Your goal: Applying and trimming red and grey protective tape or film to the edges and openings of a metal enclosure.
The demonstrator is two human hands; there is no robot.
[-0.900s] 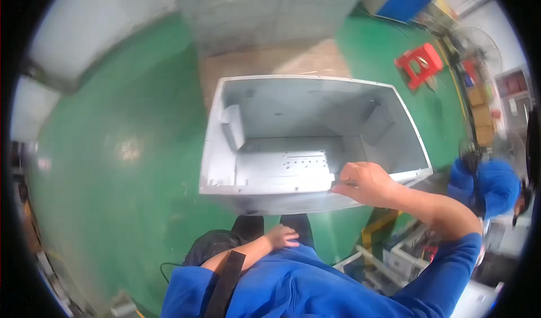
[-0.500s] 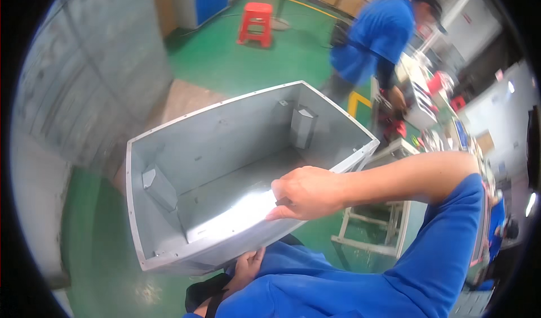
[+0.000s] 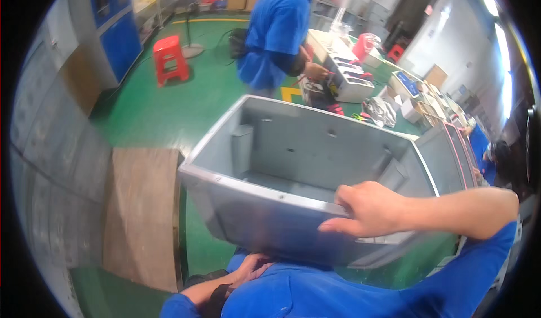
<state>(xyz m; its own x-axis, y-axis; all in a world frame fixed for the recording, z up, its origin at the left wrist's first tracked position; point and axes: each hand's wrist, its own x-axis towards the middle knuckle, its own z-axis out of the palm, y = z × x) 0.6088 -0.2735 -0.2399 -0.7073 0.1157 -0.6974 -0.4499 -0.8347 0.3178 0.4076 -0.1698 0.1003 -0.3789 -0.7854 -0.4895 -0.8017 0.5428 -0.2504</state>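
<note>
I hold a large grey metal box [image 3: 253, 205] in front of my body, its open top tilted upward. My right hand [image 3: 372, 210] is closed over the near rim, fingers inside and thumb against the outer wall. Low at my waist, my left hand [image 3: 253, 266] presses against the bottom edge of the box, with its fingertips partly hidden. Inside, a raised bracket [image 3: 242, 149] stands at the left corner and another bracket [image 3: 393, 174] at the right. Small holes show along the rim and far wall.
Brown board [image 3: 141, 216] lies on the floor at left, beside stacked grey metal panels [image 3: 56, 188]. Farther off are a red stool [image 3: 170, 61] and a blue cabinet [image 3: 121, 50]. A co-worker in blue [image 3: 276, 36] works at a cluttered bench [image 3: 321, 39] beyond the box.
My view has swung to the right. The box has turned and tipped, so its near outer wall now shows. Both hands keep their hold on it.
</note>
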